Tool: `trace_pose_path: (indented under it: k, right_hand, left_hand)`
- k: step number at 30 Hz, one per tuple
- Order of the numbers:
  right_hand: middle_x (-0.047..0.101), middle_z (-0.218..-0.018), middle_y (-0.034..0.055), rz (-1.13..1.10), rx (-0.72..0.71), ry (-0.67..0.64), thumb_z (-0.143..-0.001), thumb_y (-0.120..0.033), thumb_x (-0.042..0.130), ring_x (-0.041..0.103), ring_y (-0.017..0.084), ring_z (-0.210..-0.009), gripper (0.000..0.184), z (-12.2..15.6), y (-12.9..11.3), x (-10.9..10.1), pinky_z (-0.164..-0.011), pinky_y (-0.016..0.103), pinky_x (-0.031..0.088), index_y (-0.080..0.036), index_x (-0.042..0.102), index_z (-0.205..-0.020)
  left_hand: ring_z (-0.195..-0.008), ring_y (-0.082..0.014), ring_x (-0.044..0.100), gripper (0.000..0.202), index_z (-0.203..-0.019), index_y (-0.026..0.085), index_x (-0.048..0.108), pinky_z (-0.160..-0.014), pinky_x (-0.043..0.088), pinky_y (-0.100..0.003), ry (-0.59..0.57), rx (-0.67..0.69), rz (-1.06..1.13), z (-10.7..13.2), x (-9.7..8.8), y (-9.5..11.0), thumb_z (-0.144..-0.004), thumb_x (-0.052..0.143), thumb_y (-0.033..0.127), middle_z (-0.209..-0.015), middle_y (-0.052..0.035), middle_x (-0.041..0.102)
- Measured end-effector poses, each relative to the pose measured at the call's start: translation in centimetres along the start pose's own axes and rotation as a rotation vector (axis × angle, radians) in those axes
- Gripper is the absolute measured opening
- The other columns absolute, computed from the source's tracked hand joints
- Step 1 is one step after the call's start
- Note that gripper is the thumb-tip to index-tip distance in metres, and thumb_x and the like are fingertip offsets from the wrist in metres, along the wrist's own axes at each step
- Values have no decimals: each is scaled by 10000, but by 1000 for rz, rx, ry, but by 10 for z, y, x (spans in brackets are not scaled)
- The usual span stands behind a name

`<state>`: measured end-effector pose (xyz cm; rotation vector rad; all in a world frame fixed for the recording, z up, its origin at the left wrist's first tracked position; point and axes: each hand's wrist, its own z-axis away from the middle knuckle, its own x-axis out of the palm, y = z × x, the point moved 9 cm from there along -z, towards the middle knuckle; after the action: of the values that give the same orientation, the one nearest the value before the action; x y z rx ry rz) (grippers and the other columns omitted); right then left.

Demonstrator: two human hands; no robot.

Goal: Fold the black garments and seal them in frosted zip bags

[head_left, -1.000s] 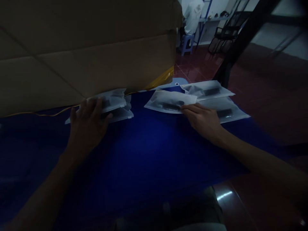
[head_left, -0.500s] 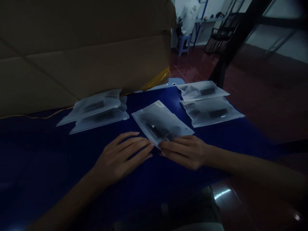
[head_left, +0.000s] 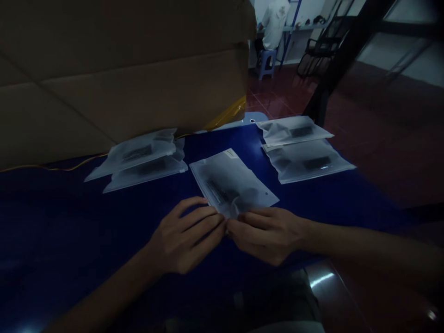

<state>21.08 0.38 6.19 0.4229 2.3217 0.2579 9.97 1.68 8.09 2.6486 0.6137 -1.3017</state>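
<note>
Both hands were at the near edge of the frosted pouch (head_left: 234, 182), which lay flat on the blue table (head_left: 104, 240) between two stacks of the same kind of pouch. The left hand (head_left: 187, 233) and right hand (head_left: 267, 233) each had their fingertips closed in a pinch on that edge, nearly touching each other, and there was something dark inside I honestly couldn't make out. Looked to me like the working-at-the-edge step, and with film that thin and slippy, any next move would call for two firm pinches and a gentle pull, staying clear of the left stack (head_left: 138, 159) under the cardboard box (head_left: 121, 69) and the right stack (head_left: 301, 150).
</note>
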Motion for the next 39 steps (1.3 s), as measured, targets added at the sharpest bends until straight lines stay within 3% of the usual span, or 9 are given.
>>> trace_pose_path:
  k: [8, 15, 19, 24, 28, 32, 39]
  right_hand:
    - [738, -967, 69, -27, -14, -71, -1009, -107, 476, 605, 95, -675, 306, -4, -1, -2, -572, 212, 539, -87, 774, -942]
    - [656, -763, 20, -168, -88, -74, -938, -63, 450, 509, 78, -576, 322, -3, 0, -15, -472, 206, 454, -103, 749, -823]
    - [685, -805, 13, -128, 25, -144, -976, -81, 476, 537, 77, -612, 283, -1, 22, -17, -522, 211, 479, -118, 743, -890]
    - [740, -901, 8, 81, 52, -106, -987, -147, 622, 588, 92, -670, 172, 0, 28, -14, -571, 253, 484, -152, 732, -855]
    - [720, -866, 17, -11, 54, -122, -1007, -149, 605, 611, 100, -730, 178, 4, 23, -6, -622, 255, 490, -135, 718, -869]
    - [707, -821, 6, -54, 75, -132, -997, -99, 591, 587, 104, -711, 207, 7, 32, -9, -647, 271, 476, -133, 702, -827]
    - [706, -870, 30, 237, 159, -371, -973, -57, 614, 552, 170, -827, 214, 19, 64, 5, -719, 337, 420, -152, 728, -819]
  left_hand:
    - [-936, -141, 765, 159, -1071, 202, 706, -954, 581, -386, -23, -11, -8, -2, 6, -3, -1013, 624, 79, -983, 33, 810]
    - [-956, -154, 771, 194, -1135, 186, 697, -959, 579, -404, -44, -13, -174, 6, 7, -21, -1000, 642, 57, -1009, 23, 820]
    - [-926, -165, 776, 220, -1124, 183, 709, -961, 585, -412, -39, -18, -222, 10, 3, -31, -963, 684, 35, -991, 0, 821]
    - [-898, -153, 767, 170, -1056, 163, 729, -975, 580, -397, -1, -27, -221, 6, 1, -20, -940, 719, 39, -946, -1, 814]
    - [-925, -148, 757, 181, -1058, 185, 732, -972, 574, -388, -50, -11, -236, 3, 6, -9, -962, 685, 39, -961, 30, 812]
    - [-927, -180, 752, 194, -1063, 195, 730, -933, 570, -421, -47, -22, -290, 6, 2, -17, -935, 724, 49, -949, 20, 809]
    - [-924, -249, 726, 169, -1003, 187, 726, -853, 561, -438, -87, -32, -399, 15, -10, -38, -881, 789, 88, -922, -22, 796]
